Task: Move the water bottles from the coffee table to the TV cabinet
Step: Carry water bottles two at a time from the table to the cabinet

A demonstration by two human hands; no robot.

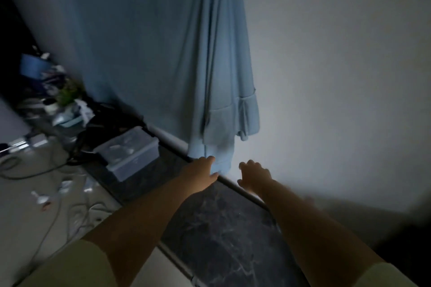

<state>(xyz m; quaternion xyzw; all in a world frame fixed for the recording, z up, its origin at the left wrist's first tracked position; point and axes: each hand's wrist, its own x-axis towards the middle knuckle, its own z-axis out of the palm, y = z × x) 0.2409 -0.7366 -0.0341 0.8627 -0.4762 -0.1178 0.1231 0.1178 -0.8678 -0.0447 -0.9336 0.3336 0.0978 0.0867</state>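
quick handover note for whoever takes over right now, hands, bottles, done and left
Left hand: open, empty, reaching out over the dark marble top near the hem of the blue cloth.
Right hand: open, empty, fingers spread, near the wall edge of the same top.
Bottles: none in view, neither in a grip nor on the marble top. The coffee table is not in view either.
Also there: a clear lidded box further left on the top, cables on the floor.
Done: cannot tell from this view. Left: find any remaining bottles and bring them here.
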